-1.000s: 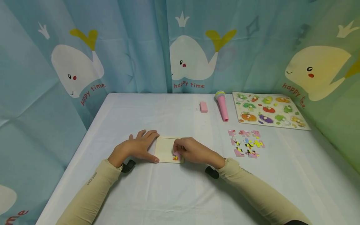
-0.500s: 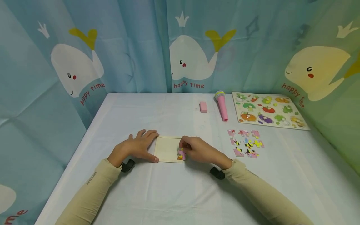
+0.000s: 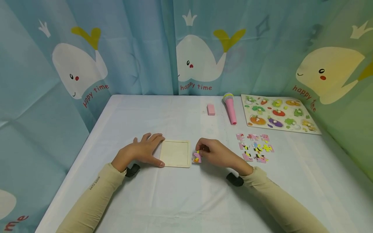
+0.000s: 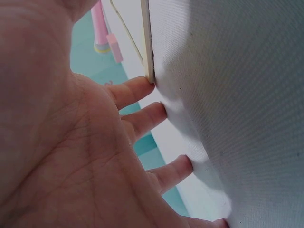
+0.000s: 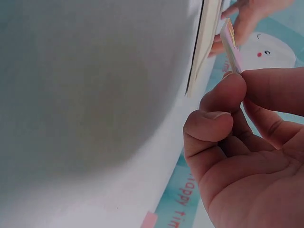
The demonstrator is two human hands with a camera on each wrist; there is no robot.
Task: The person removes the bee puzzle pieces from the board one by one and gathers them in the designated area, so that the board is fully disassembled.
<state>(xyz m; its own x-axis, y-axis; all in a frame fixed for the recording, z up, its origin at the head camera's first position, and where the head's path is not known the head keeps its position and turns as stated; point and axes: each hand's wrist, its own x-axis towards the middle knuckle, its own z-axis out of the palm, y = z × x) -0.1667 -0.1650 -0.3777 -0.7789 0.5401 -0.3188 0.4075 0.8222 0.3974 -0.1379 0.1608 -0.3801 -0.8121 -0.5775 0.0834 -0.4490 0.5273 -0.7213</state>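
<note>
A square, pale wooden puzzle tray lies flat on the white cloth, bare inside its thin rim. My left hand rests at its left side with fingers spread; in the left wrist view a fingertip touches the corner of the tray's edge. Just right of the tray, my right hand pinches a pink puzzle piece with orange and yellow markings. The right wrist view shows that piece edge-on between thumb and finger, raised off the table. Several loose puzzle pieces lie in rows farther right.
At the back lie a pink block and a pink toy microphone. A vegetable peg board occupies the back right corner. A blue curtain with whales hangs close behind the table's far edge.
My right hand has moved right with the puzzle piece, from over the tray's lower right corner to just beyond its right edge. The left hand has stayed in place.
</note>
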